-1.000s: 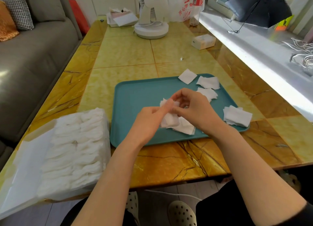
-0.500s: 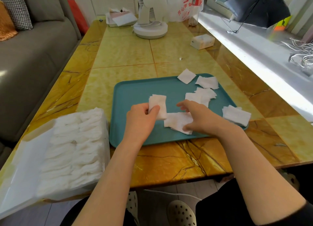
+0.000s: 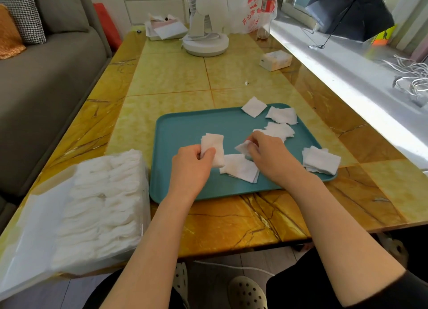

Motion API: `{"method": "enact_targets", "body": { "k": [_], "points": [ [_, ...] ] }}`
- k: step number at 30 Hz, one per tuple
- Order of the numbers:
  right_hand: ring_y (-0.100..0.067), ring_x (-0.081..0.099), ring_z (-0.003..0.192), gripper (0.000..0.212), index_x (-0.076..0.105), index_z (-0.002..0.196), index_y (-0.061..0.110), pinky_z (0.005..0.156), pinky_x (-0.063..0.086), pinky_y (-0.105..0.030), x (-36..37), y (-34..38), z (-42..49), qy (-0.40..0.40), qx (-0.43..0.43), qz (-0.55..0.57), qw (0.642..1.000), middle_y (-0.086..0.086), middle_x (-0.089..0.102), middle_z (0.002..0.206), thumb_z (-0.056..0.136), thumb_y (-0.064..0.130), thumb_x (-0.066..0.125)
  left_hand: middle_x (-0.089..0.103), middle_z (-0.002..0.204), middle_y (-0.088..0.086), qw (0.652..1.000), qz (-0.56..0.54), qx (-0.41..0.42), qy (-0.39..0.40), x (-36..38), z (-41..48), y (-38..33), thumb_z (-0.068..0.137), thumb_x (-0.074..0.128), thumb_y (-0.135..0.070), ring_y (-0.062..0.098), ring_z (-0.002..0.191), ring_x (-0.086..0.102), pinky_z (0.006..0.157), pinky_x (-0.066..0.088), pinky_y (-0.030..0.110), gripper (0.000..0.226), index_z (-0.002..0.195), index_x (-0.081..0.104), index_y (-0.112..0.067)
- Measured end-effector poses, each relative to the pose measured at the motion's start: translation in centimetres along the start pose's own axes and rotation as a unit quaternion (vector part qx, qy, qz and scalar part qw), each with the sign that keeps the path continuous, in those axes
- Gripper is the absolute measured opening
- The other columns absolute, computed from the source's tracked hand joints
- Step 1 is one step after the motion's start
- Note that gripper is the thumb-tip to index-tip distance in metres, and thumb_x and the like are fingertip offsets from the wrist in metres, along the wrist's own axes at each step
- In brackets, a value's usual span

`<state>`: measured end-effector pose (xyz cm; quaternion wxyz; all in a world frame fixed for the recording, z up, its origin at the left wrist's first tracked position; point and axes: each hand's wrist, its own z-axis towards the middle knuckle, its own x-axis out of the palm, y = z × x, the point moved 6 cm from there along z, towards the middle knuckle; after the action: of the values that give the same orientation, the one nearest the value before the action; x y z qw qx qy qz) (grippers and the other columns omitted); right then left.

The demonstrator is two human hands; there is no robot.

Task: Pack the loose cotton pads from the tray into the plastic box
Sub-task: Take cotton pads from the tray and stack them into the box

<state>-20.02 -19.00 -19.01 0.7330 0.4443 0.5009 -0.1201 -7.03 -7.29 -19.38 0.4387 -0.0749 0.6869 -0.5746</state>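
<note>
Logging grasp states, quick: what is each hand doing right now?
Left hand: grips a small stack of cotton pads.
Right hand: pinches a loose pad over the tray.

Bright daylight from the right. The sill [image 3: 342,81] is blown out with hard glare. The glossy table [image 3: 171,77] shows soft reflections, shadows weak and diffuse. Wide-angle bend at edges: sofa [image 3: 46,81] and sill lines curve. Slightly soft overall. The box [image 3: 97,204] is overexposed, with little texture.

Left hand [image 3: 190,167] holding a small stack of cotton pads [image 3: 213,149] over the blue tray [image 3: 185,128], right hand [image 3: 271,156] pinching one pad [image 3: 243,147], more pads [image 3: 320,159] lying loose, full plastic box [image 3: 102,207] on the yellow bench [image 3: 166,75]
</note>
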Motion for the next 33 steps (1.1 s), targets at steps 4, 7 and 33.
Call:
{"method": "enact_targets", "body": {
  "k": [4,7,33],
  "points": [
    [-0.029,0.051,0.094,0.028,0.048,0.119,0.004,0.080,0.042,-0.040,-1.2,0.8,-0.3,-0.063,-0.003,0.004,0.998,-0.014,0.056,0.106,0.103,0.015,0.028,0.048,0.068,0.013,1.000,0.024,-0.005,-0.013,-0.2,0.0,0.1,0.093,0.053,-0.020,0.017,0.062,0.039,0.052,0.023,0.028,0.036,0.081,0.061,0.012],
    [-0.028,0.045,0.109,0.028,0.054,0.115,0.005,0.090,0.037,-0.038,-1.2,0.6,-0.1,-0.080,0.002,-0.005,0.997,-0.010,0.054,0.106,0.102,0.018,0.032,0.046,0.067,0.013,1.000,0.028,-0.005,-0.014,-0.3,0.0,0.1,0.093,0.053,-0.019,0.018,0.062,0.038,0.054,0.023,0.030,0.035,0.078,0.059,0.012],
    [-0.005,0.050,0.067,0.017,0.051,0.079,0.019,0.061,0.039,-0.016,0.7,2.3,-1.3,-0.112,0.102,0.352,0.924,0.004,0.055,0.075,0.092,0.026,0.059,0.060,0.085,0.009,0.977,-0.154,-0.069,0.128,2.2,-0.5,-0.7,0.097,0.044,-0.030,0.019,0.080,0.052,0.075,0.044,0.032,0.034,0.090,0.065,-0.004]
  ]
}}
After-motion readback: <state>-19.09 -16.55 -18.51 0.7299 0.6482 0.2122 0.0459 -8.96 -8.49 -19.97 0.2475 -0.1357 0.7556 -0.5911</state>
